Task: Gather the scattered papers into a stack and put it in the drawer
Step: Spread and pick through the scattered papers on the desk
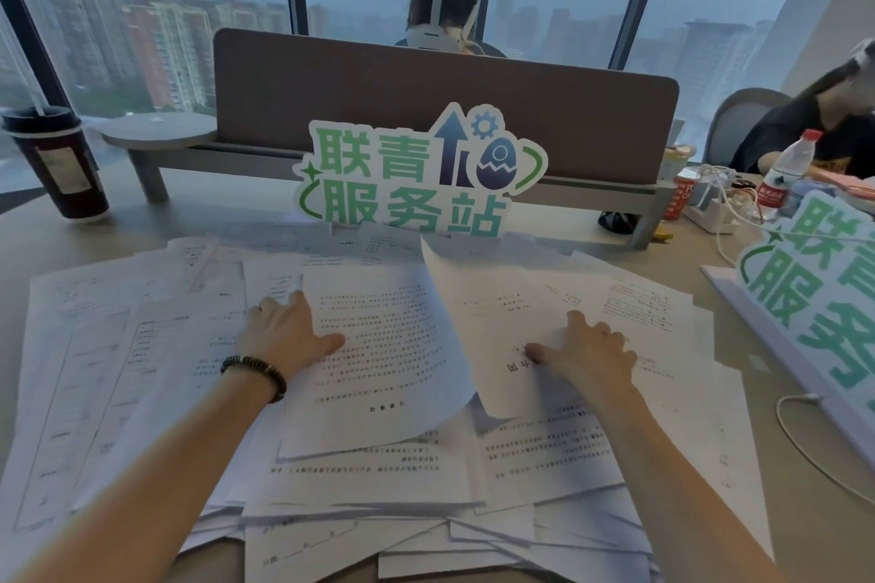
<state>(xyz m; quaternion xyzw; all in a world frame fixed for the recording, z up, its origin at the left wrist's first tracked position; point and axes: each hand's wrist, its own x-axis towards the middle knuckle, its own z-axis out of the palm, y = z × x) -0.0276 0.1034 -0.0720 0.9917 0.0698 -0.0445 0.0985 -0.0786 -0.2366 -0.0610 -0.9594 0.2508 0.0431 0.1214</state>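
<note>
white paper covers nearly the whole near half of the desk [142,213], the papers [369,478] lying overlapped at every angle, some hanging over the front edge, so nothing is squared into a stack yet. no drawer shows in this view, so i cannot tell where it sits.

behind the spread stands a green sign [416,175], propped against the base of the grey divider [445,109], likely pushed back to keep it off the sheets. a dark cup [59,166] stands far left, well apart from the paper, and a water bottle [788,175] far right among cables.

the left hand [284,336] lies flat, fingers spread and pressing down on a printed sheet [379,355], gripping nothing; it looks placed to pin or slide that page. the right hand [587,353] also rests palm down, fingers loosely curled over a sheet whose far edge lifts up [473,298]. whether its fingertips pinch that page i cannot tell. both hands seem set to sweep pages inward toward the middle.
</note>
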